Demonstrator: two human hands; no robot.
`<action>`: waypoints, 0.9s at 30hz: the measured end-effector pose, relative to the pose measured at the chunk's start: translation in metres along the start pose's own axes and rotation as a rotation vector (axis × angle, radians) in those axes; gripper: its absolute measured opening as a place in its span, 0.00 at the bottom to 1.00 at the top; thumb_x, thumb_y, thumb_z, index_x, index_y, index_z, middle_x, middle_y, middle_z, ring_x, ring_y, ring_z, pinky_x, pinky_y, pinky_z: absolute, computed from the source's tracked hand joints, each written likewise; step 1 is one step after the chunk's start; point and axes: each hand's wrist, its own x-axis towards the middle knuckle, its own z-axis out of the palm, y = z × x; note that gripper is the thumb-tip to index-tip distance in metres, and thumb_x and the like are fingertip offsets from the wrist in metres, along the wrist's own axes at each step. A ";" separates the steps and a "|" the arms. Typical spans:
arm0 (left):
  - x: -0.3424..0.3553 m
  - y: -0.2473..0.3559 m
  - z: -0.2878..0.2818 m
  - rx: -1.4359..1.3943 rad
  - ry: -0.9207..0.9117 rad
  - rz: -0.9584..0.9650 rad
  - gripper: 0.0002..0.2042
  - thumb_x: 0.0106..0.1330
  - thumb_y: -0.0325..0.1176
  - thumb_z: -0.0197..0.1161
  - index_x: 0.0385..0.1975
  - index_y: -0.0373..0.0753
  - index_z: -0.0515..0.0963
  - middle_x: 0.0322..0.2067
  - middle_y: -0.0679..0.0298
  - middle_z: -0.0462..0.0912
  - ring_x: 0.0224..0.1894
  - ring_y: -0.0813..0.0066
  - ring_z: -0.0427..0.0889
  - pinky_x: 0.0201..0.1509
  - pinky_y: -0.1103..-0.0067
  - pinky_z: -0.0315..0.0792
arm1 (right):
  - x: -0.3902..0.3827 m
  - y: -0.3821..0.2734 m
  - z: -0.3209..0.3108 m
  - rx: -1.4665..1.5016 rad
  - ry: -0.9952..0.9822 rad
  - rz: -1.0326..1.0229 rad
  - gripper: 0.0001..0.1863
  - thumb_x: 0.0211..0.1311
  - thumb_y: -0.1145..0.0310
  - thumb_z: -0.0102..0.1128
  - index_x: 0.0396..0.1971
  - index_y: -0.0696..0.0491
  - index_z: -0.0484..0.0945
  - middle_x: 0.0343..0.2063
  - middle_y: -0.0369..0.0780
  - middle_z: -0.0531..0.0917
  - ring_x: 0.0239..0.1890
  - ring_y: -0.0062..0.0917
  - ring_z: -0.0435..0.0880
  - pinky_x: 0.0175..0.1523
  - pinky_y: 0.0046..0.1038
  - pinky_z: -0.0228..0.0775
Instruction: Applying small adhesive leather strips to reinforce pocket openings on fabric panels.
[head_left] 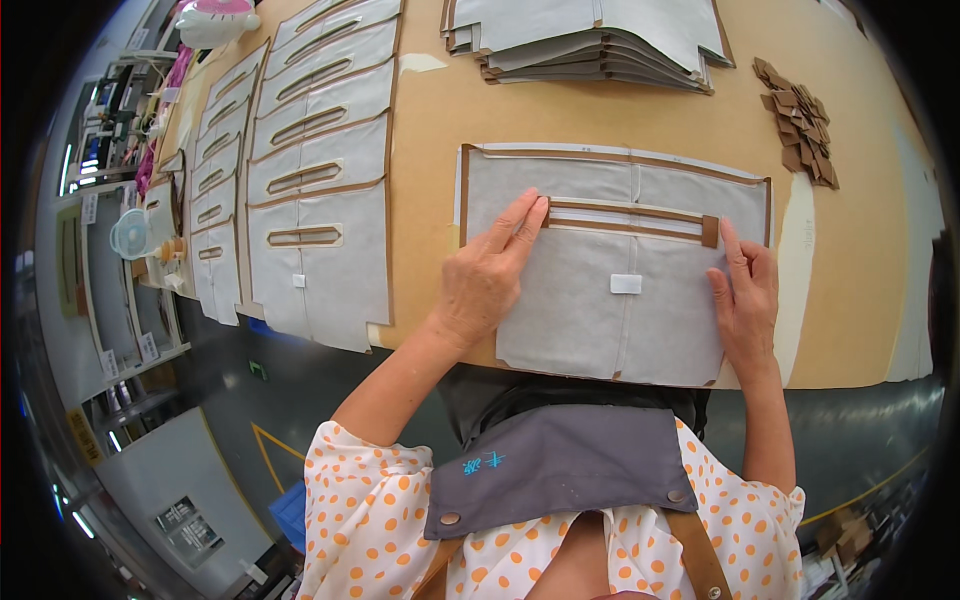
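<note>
A grey fabric-like panel (560, 320) with brown edging lies flat before me at the table's near edge. Across its upper part runs a long narrow slot framed by brown strips (625, 209). A small brown square piece (710, 231) covers the slot's right end. My left hand (482, 275) presses its outstretched index and middle fingertips at the slot's left end. Beside the brown square, my right hand (750, 290) rests on the panel's right side, index finger and thumb apart, other fingers curled. Below the slot sits a white label (626, 284).
Overlapping slotted grey panels lie in a long column (320, 270) to the left, with a narrower column (215, 265) beyond it. A stack of grey panels (600, 55) stands at the far side. Small brown pieces (800, 125) are heaped at the far right of the tan table (440, 120).
</note>
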 end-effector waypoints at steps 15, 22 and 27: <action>-0.001 -0.003 -0.007 0.203 -0.122 0.112 0.32 0.55 0.16 0.56 0.64 0.43 0.75 0.66 0.73 0.73 0.28 0.76 0.82 0.28 0.80 0.76 | 0.004 0.003 -0.001 -0.208 -0.055 -0.132 0.29 0.63 0.65 0.66 0.65 0.49 0.75 0.41 0.36 0.74 0.39 0.29 0.72 0.48 0.32 0.67; -0.004 -0.004 -0.004 0.257 -0.162 0.098 0.34 0.55 0.16 0.56 0.66 0.45 0.73 0.66 0.75 0.72 0.30 0.75 0.83 0.29 0.79 0.77 | 0.003 0.003 0.002 -0.229 -0.024 -0.180 0.28 0.62 0.64 0.67 0.63 0.51 0.77 0.40 0.37 0.74 0.39 0.30 0.72 0.46 0.33 0.68; -0.004 -0.003 -0.008 0.184 -0.112 0.052 0.35 0.55 0.15 0.54 0.67 0.46 0.72 0.66 0.75 0.73 0.33 0.71 0.85 0.31 0.77 0.78 | 0.028 0.028 -0.004 0.024 0.253 -0.062 0.23 0.68 0.63 0.64 0.62 0.49 0.77 0.42 0.38 0.75 0.39 0.28 0.74 0.45 0.27 0.70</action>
